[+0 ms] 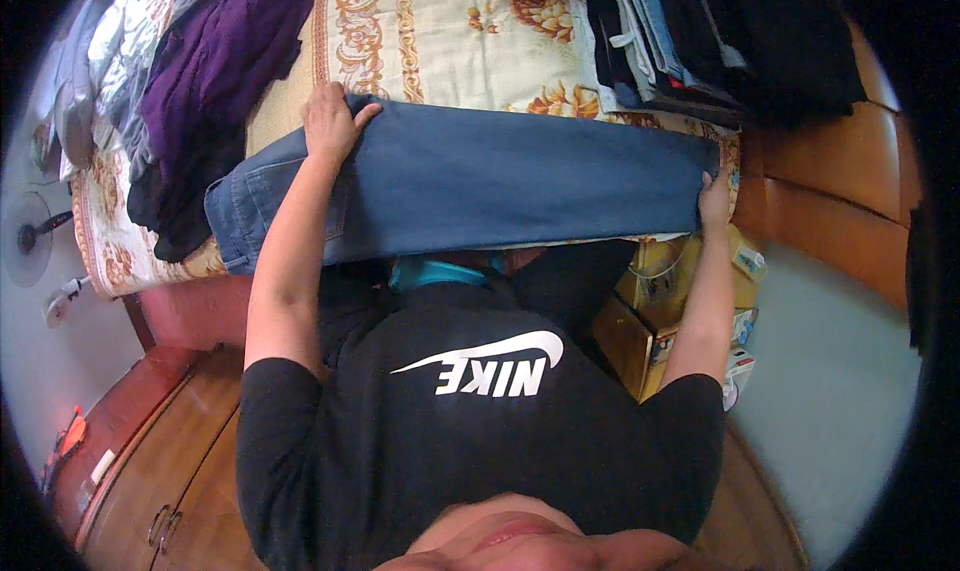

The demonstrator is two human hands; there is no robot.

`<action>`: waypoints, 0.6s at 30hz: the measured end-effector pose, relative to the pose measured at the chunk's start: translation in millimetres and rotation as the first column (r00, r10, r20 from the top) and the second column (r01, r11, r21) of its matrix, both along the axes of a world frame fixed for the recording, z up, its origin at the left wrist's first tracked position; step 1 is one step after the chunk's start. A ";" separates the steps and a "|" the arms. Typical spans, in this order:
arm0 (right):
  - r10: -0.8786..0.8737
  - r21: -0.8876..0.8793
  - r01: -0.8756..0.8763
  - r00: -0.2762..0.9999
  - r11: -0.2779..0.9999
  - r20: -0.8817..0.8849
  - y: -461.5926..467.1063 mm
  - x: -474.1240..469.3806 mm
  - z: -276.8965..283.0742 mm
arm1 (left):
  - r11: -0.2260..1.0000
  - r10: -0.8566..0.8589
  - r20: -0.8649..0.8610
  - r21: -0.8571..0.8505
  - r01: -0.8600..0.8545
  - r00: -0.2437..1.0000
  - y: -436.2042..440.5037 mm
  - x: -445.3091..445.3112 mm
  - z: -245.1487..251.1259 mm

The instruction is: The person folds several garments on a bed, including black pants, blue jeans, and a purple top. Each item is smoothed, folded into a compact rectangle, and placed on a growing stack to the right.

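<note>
A pair of blue trousers [517, 173], folded lengthwise into a long strip, stretches across the near edge of the bed. Its waistband end points left and the leg hems lie at the right. My left hand [330, 124] grips the far edge of the strip, fingers curled over it and thumb on the cloth. At the hem end, my right hand [715, 196] holds the cloth with its thumb on top; its other fingers are mostly hidden. Under the trousers is a cream bedspread [457, 53] with a brown and orange floral pattern.
Purple clothing [217, 60] and grey and white garments [112, 68] lie heaped at the left. Folded jeans and other clothes [645, 38] are stacked at the far right, near a brown headboard [832, 166]. A wooden cabinet [630, 338] stands below right; a fan [30, 237] is at the left.
</note>
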State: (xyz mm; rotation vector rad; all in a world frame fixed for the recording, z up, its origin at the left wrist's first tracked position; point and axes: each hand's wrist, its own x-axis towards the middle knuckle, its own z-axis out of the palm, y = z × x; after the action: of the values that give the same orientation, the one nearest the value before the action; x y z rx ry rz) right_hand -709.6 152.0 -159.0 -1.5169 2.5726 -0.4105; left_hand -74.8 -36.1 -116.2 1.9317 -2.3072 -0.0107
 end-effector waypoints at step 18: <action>-0.056 0.061 0.040 0.960 0.997 0.274 7.1 39.5 160.8 | 0.547 -0.795 -0.161 0.229 0.805 0.585 151.1 -217.7 -6.0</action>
State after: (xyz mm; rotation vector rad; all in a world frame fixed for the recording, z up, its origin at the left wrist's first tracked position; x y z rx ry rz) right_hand -670.1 159.1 1.8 -1.2795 2.3864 -0.5124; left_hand -292.5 115.0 -122.1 0.7134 -3.0590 -0.4849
